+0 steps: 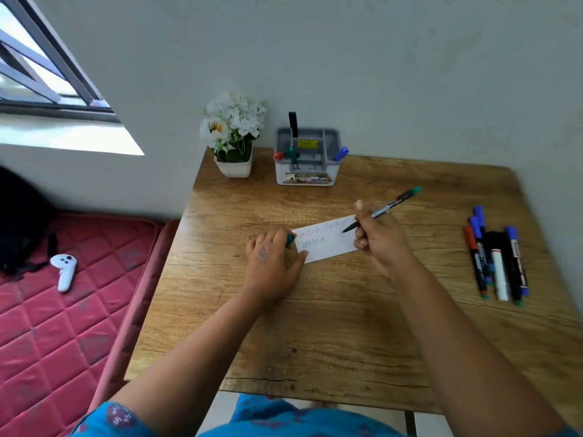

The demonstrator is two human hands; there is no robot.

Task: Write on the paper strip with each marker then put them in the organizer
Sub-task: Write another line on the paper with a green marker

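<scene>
A white paper strip (328, 242) lies mid-table with red and green handwriting on it. My right hand (378, 238) grips an uncapped green-ended marker (389, 205), its tip just above the strip's right half. My left hand (273, 264) rests on the strip's left end, its thumb on the paper, and holds the green cap (290, 239) in its fingers. The grey and white organizer (306, 160) stands at the back of the table with black, red, green and blue markers in it. Several more markers (497, 260) lie in a bunch at the table's right side.
A white pot of white flowers (232, 137) stands left of the organizer by the wall. Left of the wooden table (284, 326) is a red mattress (47, 326) with a white controller (64, 269) and a black bag (19, 222). A window is at upper left.
</scene>
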